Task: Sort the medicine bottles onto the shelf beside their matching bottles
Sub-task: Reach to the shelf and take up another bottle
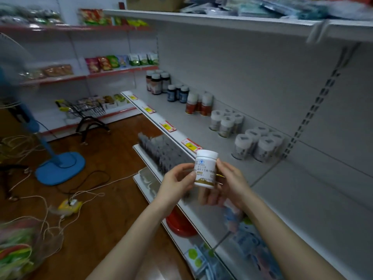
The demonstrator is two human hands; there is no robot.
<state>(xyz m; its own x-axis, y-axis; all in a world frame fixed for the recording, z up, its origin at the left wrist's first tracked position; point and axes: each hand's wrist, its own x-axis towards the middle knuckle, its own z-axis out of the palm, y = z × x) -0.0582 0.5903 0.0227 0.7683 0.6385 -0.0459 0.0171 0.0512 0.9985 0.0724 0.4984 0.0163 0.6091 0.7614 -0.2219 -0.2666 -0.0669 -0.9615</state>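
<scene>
Head view. One white medicine bottle [205, 168], centre frame, held in the air before the shelf [181, 118] edge. Left hand [177, 182] grips it from 9 o'clock and right hand [228, 184] from 3 o'clock, fingers curled on its sides.

Around it:
- White bottles [258, 144] on the shelf at 2 o'clock.
- Red bottles [198, 104], blue bottles [178, 93] and brown bottles [157, 82] toward 12.
- Price tags [190, 145] along the edge.
- Blue fan [60, 167] at 9.

Label: blue emblem, characters too blurred to read, gold band at the base. Long axis 12 to 6, cap up, nearly upright.
</scene>
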